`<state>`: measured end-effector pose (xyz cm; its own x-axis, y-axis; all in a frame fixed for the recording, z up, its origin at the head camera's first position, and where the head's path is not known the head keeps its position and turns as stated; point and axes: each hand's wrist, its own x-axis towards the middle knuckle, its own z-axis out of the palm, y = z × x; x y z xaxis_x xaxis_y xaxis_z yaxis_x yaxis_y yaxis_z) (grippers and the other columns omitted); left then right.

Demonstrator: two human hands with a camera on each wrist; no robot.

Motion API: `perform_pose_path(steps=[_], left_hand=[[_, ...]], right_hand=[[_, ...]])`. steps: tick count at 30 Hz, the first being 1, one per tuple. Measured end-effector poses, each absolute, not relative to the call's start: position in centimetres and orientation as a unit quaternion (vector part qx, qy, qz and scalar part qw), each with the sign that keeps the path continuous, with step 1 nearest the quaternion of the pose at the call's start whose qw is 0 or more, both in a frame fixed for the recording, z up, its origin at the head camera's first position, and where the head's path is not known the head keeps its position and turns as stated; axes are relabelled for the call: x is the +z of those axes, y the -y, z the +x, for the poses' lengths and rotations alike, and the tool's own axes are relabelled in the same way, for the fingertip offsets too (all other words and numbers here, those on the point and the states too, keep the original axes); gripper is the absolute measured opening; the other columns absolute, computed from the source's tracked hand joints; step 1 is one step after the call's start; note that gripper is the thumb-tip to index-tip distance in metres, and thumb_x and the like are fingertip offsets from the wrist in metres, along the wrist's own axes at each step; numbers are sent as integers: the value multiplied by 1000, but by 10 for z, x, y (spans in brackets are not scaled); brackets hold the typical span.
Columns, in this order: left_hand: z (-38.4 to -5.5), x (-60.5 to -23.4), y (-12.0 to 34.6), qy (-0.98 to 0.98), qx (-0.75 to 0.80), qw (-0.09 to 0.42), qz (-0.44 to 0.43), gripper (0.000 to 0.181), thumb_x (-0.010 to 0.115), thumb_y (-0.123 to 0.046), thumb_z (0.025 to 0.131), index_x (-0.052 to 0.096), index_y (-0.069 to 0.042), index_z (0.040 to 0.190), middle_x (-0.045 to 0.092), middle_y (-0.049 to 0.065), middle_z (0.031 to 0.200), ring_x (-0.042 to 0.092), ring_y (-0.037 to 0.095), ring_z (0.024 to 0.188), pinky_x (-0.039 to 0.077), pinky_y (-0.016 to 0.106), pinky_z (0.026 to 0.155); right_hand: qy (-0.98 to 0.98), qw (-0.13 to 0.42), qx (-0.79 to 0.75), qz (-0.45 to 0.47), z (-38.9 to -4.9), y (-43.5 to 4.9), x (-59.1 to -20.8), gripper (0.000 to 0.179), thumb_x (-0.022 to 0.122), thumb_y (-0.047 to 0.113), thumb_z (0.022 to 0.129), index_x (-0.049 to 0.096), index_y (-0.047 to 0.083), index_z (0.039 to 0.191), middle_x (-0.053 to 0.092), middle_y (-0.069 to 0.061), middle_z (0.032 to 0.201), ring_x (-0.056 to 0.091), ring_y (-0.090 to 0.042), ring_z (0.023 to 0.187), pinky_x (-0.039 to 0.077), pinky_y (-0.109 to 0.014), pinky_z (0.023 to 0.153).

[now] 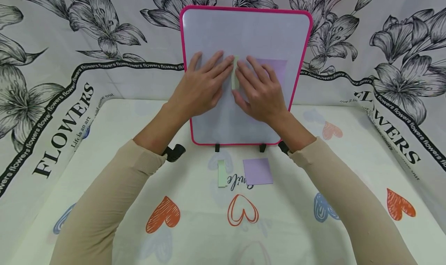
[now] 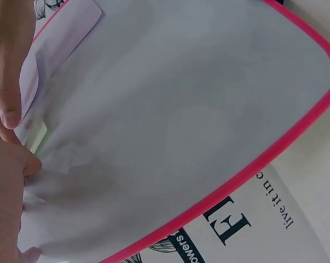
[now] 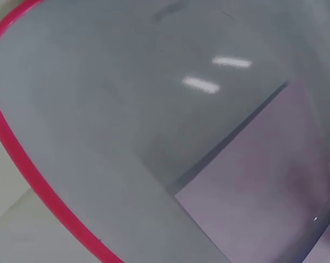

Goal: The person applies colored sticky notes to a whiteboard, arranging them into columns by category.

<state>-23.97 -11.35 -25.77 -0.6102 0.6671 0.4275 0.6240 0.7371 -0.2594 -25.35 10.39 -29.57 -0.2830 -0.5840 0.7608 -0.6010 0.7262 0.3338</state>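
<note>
A whiteboard with a pink frame [image 1: 244,32] stands upright on the table. On its surface, a narrow light green paper strip [image 1: 235,79] lies vertically between the two hands. My left hand [image 1: 205,85] has its fingers spread on the board, fingertips at the strip's left edge. From the other side, my right hand [image 1: 261,88] touches the strip with extended fingers and partly covers a purple paper square [image 1: 279,68]. In the left wrist view the green strip [image 2: 39,136] shows near the fingertips. The purple square [image 3: 247,181] fills the lower right of the right wrist view.
On the table before the board lie a second green strip [image 1: 222,173] and another purple square [image 1: 258,171]. Small black feet [image 1: 217,147] support the board. The tablecloth has printed hearts [image 1: 163,214], and a flower-printed cloth [image 1: 108,24] hangs behind.
</note>
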Motion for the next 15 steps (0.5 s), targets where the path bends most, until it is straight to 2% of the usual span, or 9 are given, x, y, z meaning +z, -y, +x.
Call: perform_pose_path(steps=[4, 15], left_hand=[[-240, -259, 113, 897, 51, 253, -358, 58, 50, -26, 101, 35, -10, 154, 29, 6, 161, 21, 27, 151, 12, 58, 119], [-242, -262, 113, 895, 39, 259, -360, 61, 53, -27, 99, 35, -10, 154, 30, 7, 161, 22, 28, 150, 13, 58, 118]], right_hand=[[819, 445, -16, 362, -256, -105, -293, 54, 49, 36, 99, 57, 1, 139, 53, -14, 145, 39, -33, 141, 32, -50, 111], [838, 415, -39, 353, -257, -107, -289, 53, 47, 31, 99, 51, 2, 144, 45, -13, 151, 32, -32, 145, 28, -50, 113]])
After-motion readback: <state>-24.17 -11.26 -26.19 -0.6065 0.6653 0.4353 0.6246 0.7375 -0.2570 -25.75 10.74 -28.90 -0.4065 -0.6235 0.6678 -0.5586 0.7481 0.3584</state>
